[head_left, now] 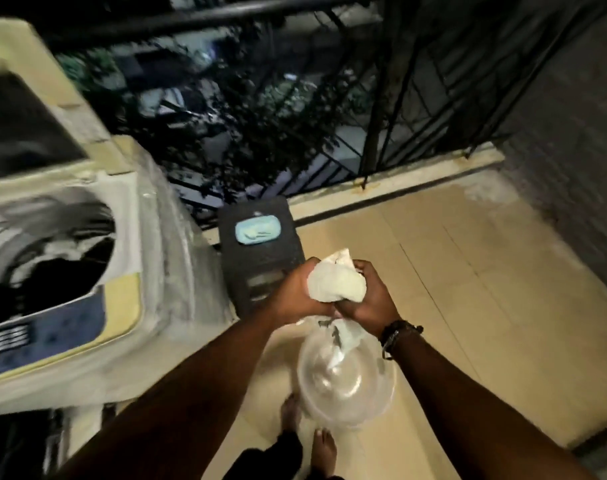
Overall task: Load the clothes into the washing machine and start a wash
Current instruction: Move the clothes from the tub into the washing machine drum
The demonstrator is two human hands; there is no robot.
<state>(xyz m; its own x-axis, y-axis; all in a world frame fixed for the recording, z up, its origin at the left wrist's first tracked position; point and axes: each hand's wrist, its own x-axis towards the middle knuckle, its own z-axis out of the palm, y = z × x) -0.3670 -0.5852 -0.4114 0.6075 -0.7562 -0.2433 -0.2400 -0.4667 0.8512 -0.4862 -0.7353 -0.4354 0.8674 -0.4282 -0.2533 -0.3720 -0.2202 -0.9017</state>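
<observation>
A bunched white cloth (335, 282) is gripped between my left hand (297, 292) and my right hand (369, 299), held in front of me at mid-height. Its tail with dark markings hangs down over a clear plastic tub (347, 375) on the floor. The top-loading washing machine (87, 271) stands at the left with its lid raised. Dark and white clothes (56, 268) lie inside the drum. My hands are to the right of the machine, apart from it.
A dark plastic stool (260, 251) stands beside the machine with a light blue soap bar (257, 228) on top. A black metal railing (381, 98) closes the balcony ahead. A grey wall (572, 133) is at the right. My bare feet (324, 448) stand on beige tiles.
</observation>
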